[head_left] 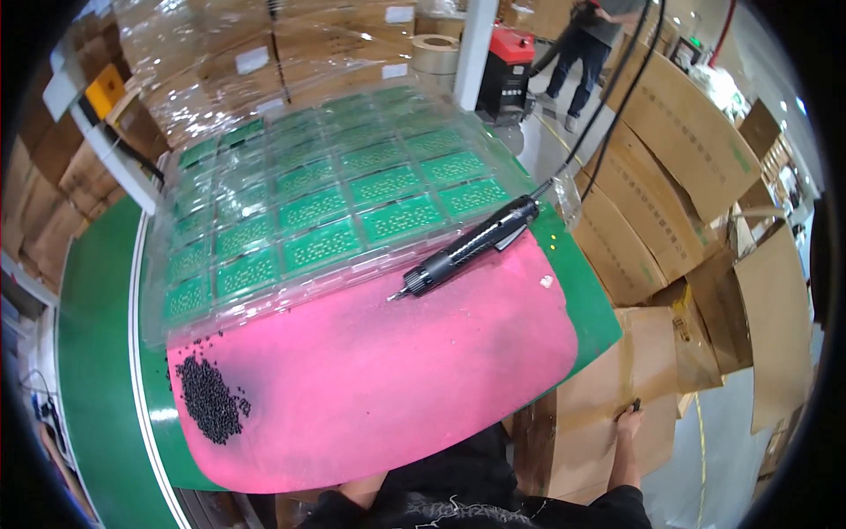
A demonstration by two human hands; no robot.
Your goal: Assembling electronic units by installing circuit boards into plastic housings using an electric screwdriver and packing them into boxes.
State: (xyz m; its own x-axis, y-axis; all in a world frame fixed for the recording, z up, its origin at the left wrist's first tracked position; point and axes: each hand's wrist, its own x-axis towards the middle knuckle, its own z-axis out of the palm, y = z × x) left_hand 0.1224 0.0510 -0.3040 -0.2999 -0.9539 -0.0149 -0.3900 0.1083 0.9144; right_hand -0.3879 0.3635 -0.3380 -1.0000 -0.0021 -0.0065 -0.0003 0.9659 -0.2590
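My right hand is closed around a small black object, too small to make out. It rests against the top of a taped cardboard box at the right of the workbench. Only my left forearm shows at the bench's near edge, and the hand itself is hidden below it. In front of me a pink mat covers part of the green bench. A black electric screwdriver lies across the mat's far edge, its bit pointing left. Small black screws form a pile on the mat's left side.
Clear plastic trays of green circuit boards take up the far part of the bench. Wrapped cartons stand behind them. Flattened cardboard boxes lean at the right. A person stands near a red and black machine.
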